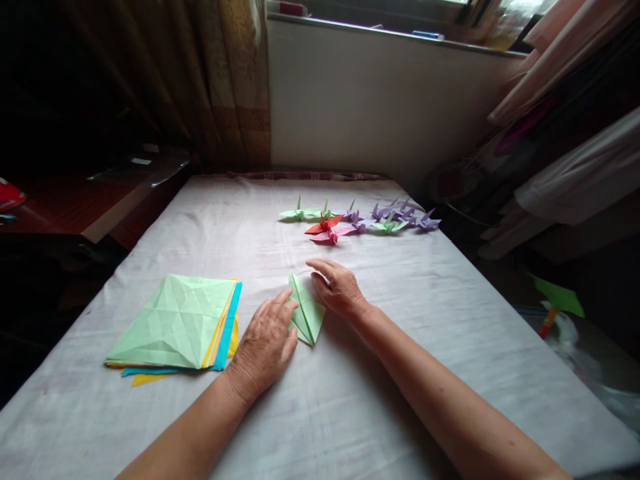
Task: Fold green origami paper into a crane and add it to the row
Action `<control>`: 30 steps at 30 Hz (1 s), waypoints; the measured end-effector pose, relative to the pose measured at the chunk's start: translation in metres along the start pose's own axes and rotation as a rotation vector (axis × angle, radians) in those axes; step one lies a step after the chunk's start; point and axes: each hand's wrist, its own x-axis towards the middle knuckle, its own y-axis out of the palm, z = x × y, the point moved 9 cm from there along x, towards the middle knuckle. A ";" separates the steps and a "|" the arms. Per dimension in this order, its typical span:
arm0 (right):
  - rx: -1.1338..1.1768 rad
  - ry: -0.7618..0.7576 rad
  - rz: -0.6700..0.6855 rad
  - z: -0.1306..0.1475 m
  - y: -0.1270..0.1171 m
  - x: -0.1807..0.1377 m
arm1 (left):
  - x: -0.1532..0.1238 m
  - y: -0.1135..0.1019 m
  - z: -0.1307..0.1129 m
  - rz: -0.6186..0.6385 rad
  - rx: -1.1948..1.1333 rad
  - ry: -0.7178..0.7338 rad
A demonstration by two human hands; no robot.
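Note:
A light green sheet of origami paper (309, 312), folded into a diamond with a crease down its middle, lies flat on the cloth. My left hand (267, 337) rests over its left edge, fingers stretched out and covering part of that side. At the upper right edge of the diamond is my right hand (339, 287), its fingers extended and thumb apart, with nothing visible in it. To the left lies a stack of square paper (173, 320), a creased light green sheet on top and yellow, orange and blue edges showing beneath.
Several folded paper cranes in purple (405, 215), green (299, 213), red (325, 225) and pink (333, 235) stand toward the back of the white cloth (240, 227). A brown table (65, 220) adjoins on the left. Clothes (575, 167) hang at the right.

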 end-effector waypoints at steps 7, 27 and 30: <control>0.087 0.016 0.058 0.008 -0.018 -0.063 | 0.004 -0.005 0.006 0.079 -0.014 0.047; 0.195 -0.080 -0.060 0.023 -0.020 -0.068 | 0.000 0.005 0.007 0.266 -0.074 0.102; 0.280 -0.018 -0.066 0.020 -0.022 -0.068 | 0.001 0.002 0.006 0.261 -0.089 0.137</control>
